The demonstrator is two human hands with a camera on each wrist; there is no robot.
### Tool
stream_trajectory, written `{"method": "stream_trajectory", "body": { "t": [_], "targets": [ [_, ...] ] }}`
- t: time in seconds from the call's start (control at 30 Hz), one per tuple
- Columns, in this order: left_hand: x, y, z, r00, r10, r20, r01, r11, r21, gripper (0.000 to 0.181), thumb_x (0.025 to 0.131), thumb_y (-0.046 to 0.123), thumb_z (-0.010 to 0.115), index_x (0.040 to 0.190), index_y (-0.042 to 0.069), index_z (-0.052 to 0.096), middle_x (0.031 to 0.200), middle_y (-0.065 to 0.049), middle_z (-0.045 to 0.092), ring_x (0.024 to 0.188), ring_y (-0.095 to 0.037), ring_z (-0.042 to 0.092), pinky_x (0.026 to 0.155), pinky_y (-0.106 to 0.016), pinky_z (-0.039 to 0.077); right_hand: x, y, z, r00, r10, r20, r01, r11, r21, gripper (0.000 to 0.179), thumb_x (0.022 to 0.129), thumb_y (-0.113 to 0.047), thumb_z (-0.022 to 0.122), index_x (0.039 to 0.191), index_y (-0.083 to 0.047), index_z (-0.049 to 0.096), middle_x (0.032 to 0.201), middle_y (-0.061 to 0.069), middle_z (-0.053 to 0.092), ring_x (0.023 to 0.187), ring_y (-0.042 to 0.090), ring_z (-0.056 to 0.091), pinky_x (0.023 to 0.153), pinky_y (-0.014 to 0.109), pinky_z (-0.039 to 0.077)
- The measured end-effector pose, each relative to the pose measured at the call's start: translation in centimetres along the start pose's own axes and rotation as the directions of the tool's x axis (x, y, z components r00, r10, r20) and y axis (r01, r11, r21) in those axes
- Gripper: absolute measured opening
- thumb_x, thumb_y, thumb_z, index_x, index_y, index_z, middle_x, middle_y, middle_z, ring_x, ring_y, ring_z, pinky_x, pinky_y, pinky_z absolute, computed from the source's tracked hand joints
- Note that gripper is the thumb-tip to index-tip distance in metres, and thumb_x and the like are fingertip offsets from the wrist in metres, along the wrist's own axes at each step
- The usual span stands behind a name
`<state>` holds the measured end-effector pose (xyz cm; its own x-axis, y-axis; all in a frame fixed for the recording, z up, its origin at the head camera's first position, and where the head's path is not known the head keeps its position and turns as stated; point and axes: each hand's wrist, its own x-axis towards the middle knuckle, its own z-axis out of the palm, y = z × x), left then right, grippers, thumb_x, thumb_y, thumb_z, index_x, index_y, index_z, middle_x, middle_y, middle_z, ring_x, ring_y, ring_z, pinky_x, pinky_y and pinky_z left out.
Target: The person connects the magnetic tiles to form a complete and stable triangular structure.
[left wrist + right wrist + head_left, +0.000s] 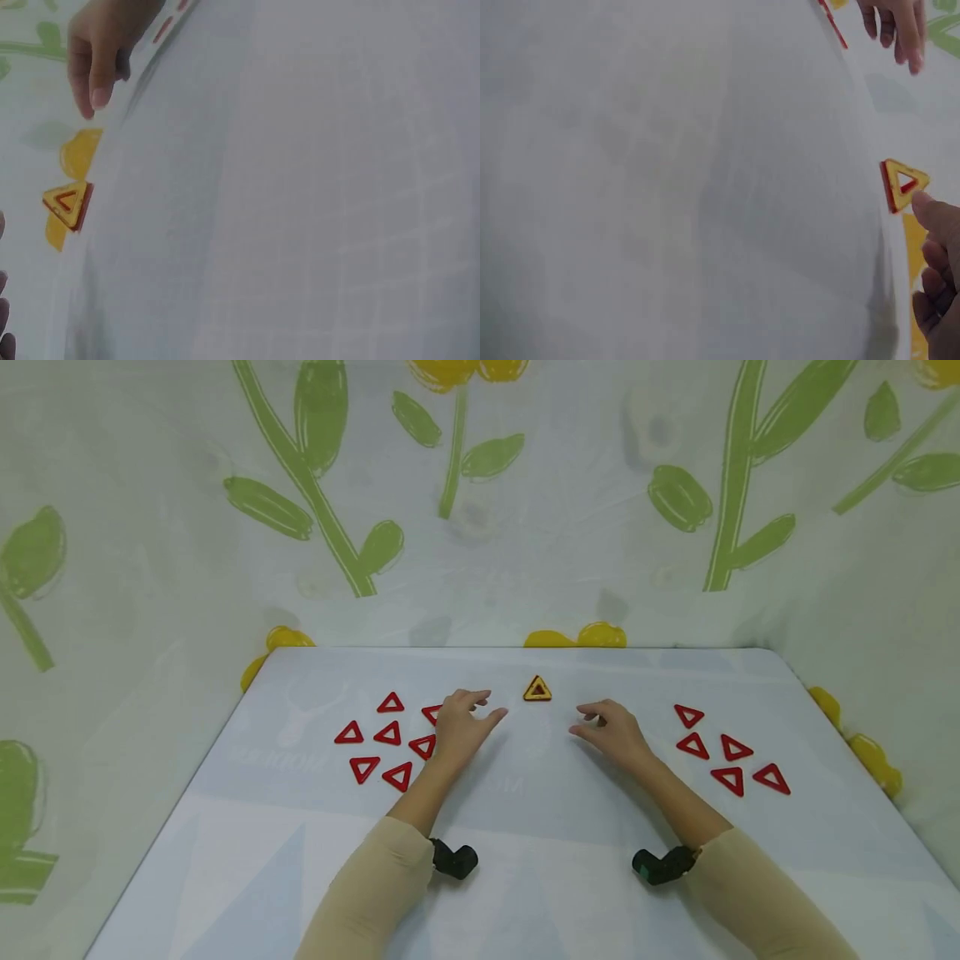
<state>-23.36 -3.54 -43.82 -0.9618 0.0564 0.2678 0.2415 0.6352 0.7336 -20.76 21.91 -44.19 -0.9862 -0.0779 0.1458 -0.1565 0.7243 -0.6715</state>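
Observation:
My left hand (461, 727) hovers over the table left of centre, fingers loosely bent and thumb apart, holding nothing. Facing it from the other side, my right hand (613, 733) has its fingers bent the same way, also with nothing in them. Between and slightly beyond both hands lies a yellow triangle tile (537, 697), with red showing along its lower edge in the left wrist view. Several red triangle frames (363, 760) lie spread beside my left hand, which partly covers one. Another group of red triangle frames (726, 770) lies right of my right hand.
The white table (555, 877) has its far edge just behind the yellow tile. A curtain with a green plant print (525, 568) hangs beyond it and along the sides. A black wrist camera (455, 862) sits on the left forearm, another (663, 866) on the right.

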Motion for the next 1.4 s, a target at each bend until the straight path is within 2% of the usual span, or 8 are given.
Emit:
{"method": "stream_trajectory", "body": {
  "t": [0.13, 0.3, 0.47, 0.6, 0.9, 1.13, 1.2, 1.4],
  "targets": [
    [-1.0, -0.1, -1.2, 1.0, -0.011, -0.015, 0.01, 0.997, -0.073, 0.045, 0.08, 0.031, 0.076, 0.117, 0.008, 0.067, 0.103, -0.007, 0.064, 0.099, -0.025, 0.057, 0.082, -0.038, 0.047, -1.0, 0.4, -1.3, 0.999, 0.05, 0.009, -0.051, 0.998, 0.036, 0.046, 0.084, -0.029, 0.072, 0.121, -0.004, 0.063, 0.105, 0.012, 0.062, 0.087, 0.021, 0.05, 0.071, 0.028, 0.043],
    [-2.5, -0.6, -2.6, 0.998, -0.068, -0.02, 0.062, 0.978, -0.201, 0.045, 0.08, 0.027, 0.076, 0.119, 0.007, 0.066, 0.108, -0.008, 0.062, 0.104, -0.029, 0.055, 0.082, -0.041, 0.047, -2.3, 1.1, -2.9, 0.995, 0.095, -0.008, -0.094, 0.993, 0.073, 0.052, 0.084, -0.037, 0.07, 0.126, -0.006, 0.06, 0.11, 0.012, 0.061, 0.09, 0.021, 0.05, 0.071, 0.024, 0.043],
    [-3.7, -1.1, -4.1, 0.997, -0.071, -0.041, 0.059, 0.969, -0.241, 0.045, 0.079, 0.023, 0.077, 0.119, 0.006, 0.065, 0.114, -0.008, 0.06, 0.108, -0.03, 0.052, 0.088, -0.044, 0.046, -3.8, 1.5, -4.2, 0.995, 0.095, -0.039, -0.091, 0.991, 0.101, 0.053, 0.085, -0.037, 0.069, 0.127, -0.007, 0.059, 0.112, 0.013, 0.06, 0.096, 0.022, 0.051, 0.075, 0.018, 0.042],
    [-4.5, -1.6, -5.5, 0.996, -0.068, -0.066, 0.051, 0.973, -0.226, 0.047, 0.079, 0.023, 0.077, 0.121, 0.008, 0.064, 0.116, -0.009, 0.059, 0.11, -0.029, 0.05, 0.09, -0.045, 0.045, -5.0, 1.7, -4.9, 0.993, 0.084, -0.084, -0.075, 0.992, 0.1, 0.052, 0.085, -0.035, 0.07, 0.127, -0.006, 0.06, 0.111, 0.014, 0.061, 0.096, 0.02, 0.052, 0.077, 0.013, 0.04],
    [-6.4, -4.1, -8.8, 0.988, -0.149, -0.032, 0.139, 0.969, -0.206, 0.051, 0.08, 0.021, 0.076, 0.126, 0.006, 0.06, 0.121, -0.011, 0.055, 0.11, -0.03, 0.047, 0.092, -0.046, 0.039, -7.7, 3.0, -6.9, 0.981, 0.132, -0.14, -0.115, 0.986, 0.123, 0.052, 0.086, -0.034, 0.069, 0.128, -0.007, 0.058, 0.115, 0.015, 0.058, 0.091, -0.001, 0.047, 0.073, 0.008, 0.039],
    [-7.7, -6.6, -11.1, 0.987, -0.16, -0.017, 0.157, 0.981, -0.111, 0.053, 0.082, 0.022, 0.074, 0.13, 0.009, 0.057, 0.12, -0.008, 0.053, 0.107, -0.026, 0.048, 0.087, -0.043, 0.043, -9.3, 4.5, -8.7, 0.974, 0.133, -0.183, -0.112, 0.987, 0.119, 0.049, 0.084, -0.03, 0.071, 0.124, -0.003, 0.06, 0.103, -0.019, 0.057, 0.086, -0.003, 0.048, 0.069, 0.01, 0.04],
    [-7.9, -7.1, -11.6, 0.984, -0.176, 0.001, 0.175, 0.979, -0.104, 0.054, 0.082, 0.024, 0.073, 0.131, 0.012, 0.056, 0.122, -0.007, 0.051, 0.109, -0.024, 0.047, 0.088, -0.043, 0.044, -9.8, 5.0, -9.1, 0.971, 0.141, -0.192, -0.12, 0.986, 0.115, 0.048, 0.085, -0.029, 0.071, 0.123, -0.003, 0.06, 0.102, -0.021, 0.056, 0.086, -0.003, 0.048, 0.068, 0.01, 0.04],
    [-8.1, -8.3, -12.4, 0.988, -0.15, 0.047, 0.152, 0.987, -0.057, 0.058, 0.083, 0.032, 0.072, 0.135, 0.015, 0.053, 0.126, -0.007, 0.047, 0.116, -0.023, 0.041, 0.089, -0.045, 0.045, -11.4, 6.8, -10.3, 0.955, 0.214, -0.206, -0.201, 0.976, 0.083, 0.052, 0.085, -0.032, 0.07, 0.125, -0.002, 0.058, 0.098, -0.024, 0.051, 0.081, -0.009, 0.044, 0.064, 0.009, 0.039]
  ]
}}
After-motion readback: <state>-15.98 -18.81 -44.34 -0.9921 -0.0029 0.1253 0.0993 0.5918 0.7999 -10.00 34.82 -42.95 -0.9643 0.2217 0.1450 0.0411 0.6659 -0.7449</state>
